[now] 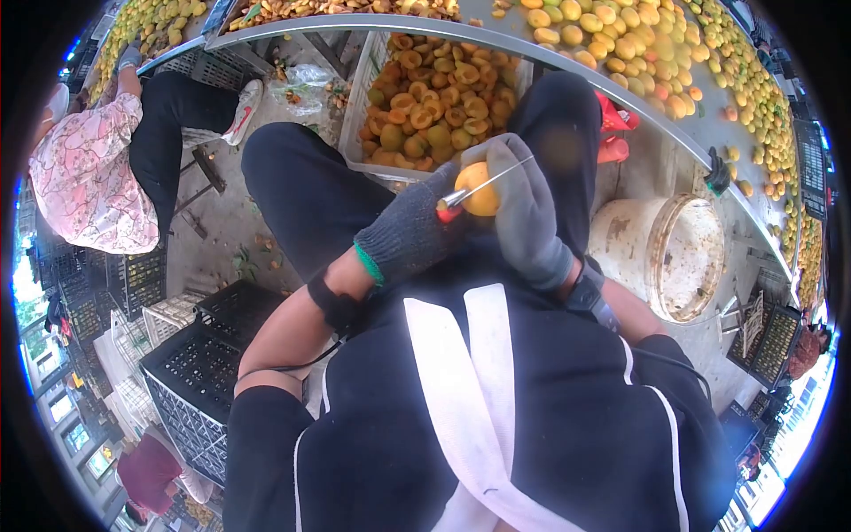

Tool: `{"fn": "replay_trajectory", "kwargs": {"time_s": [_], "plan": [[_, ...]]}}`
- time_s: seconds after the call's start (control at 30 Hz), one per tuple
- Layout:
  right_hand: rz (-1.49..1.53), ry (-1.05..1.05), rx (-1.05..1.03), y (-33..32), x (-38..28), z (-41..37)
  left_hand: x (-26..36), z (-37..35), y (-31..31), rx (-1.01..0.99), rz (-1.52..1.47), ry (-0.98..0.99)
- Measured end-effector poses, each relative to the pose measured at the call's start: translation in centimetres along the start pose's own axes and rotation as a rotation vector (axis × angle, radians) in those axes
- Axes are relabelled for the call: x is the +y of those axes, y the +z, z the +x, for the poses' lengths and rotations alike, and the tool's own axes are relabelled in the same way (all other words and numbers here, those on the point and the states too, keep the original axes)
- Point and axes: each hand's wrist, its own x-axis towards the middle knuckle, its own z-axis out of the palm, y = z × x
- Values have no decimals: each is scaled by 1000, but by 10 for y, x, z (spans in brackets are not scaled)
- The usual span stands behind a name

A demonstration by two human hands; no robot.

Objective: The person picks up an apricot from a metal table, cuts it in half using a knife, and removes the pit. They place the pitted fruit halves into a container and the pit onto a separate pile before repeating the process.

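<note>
My left hand (409,223), in a dark knitted glove with a green cuff, is closed around the red handle of a small knife (450,211). The thin blade slants up to the right across the front of a yellow-orange apricot (480,197). In a grey glove, my right hand (529,213) curls round the apricot from the right side. Whether the blade has cut into the flesh cannot be made out. Both hands are above my lap, close together. Just beyond them, between my knees, stands a white crate (353,124) holding many halved apricots (434,102).
A metal-edged table (496,37) heaped with whole apricots (612,40) curves across the front. To the right stands a stained white bucket (651,257); black crates (191,372) are at the left. Another person in a pink floral top (93,191) sits at the left.
</note>
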Motion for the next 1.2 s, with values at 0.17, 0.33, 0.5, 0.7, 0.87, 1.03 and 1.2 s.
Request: {"fn": "replay_trajectory", "kwargs": {"time_s": [0.17,0.33,0.5,0.7,0.87,1.03,1.2], "plan": [[-367,-360,-68,-8,-3,4,-1,11,3,16,-107,153],[-229,-230,-97,-7,-16,8,4,12,-7,-74,346,12],[22,172,-10,-16,-14,21,16,13,-6,307,78,164],[1027,440,-119,-57,-3,43,43,-4,-44,192,-842,-132],[900,421,19,-34,-19,37,46,-6,-42,172,-508,-211],[1060,291,-369,-51,-11,39,38,-6,-39,175,30,-80],[906,193,-384,-45,-17,36,49,-8,-35,293,17,37]]}}
